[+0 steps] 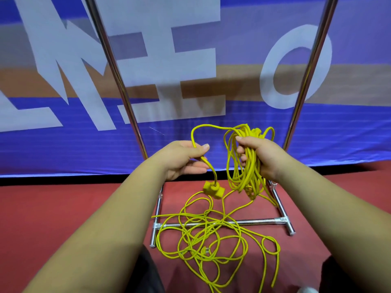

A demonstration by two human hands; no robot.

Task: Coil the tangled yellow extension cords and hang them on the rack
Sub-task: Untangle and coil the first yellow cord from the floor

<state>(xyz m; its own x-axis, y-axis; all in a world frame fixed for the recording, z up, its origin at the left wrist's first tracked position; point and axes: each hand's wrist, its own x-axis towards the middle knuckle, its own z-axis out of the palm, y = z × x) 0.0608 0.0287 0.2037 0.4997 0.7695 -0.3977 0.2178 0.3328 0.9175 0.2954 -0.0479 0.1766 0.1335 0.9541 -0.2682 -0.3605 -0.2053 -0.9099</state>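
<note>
My right hand grips a bundle of coiled yellow cord whose loops hang below the fist. My left hand pinches a single strand of the same cord between thumb and fingers; a yellow socket end dangles just below it. An arc of cord joins the two hands above. On the red floor lies a tangled yellow cord pile, draped over the rack's base bar. The metal rack stands in front of me, its two uprights rising left and right of my hands.
The rack's chrome base bar and feet sit on the red floor right under the tangle. A blue banner with large white letters stands behind the rack. My dark trouser knees show at the bottom edge.
</note>
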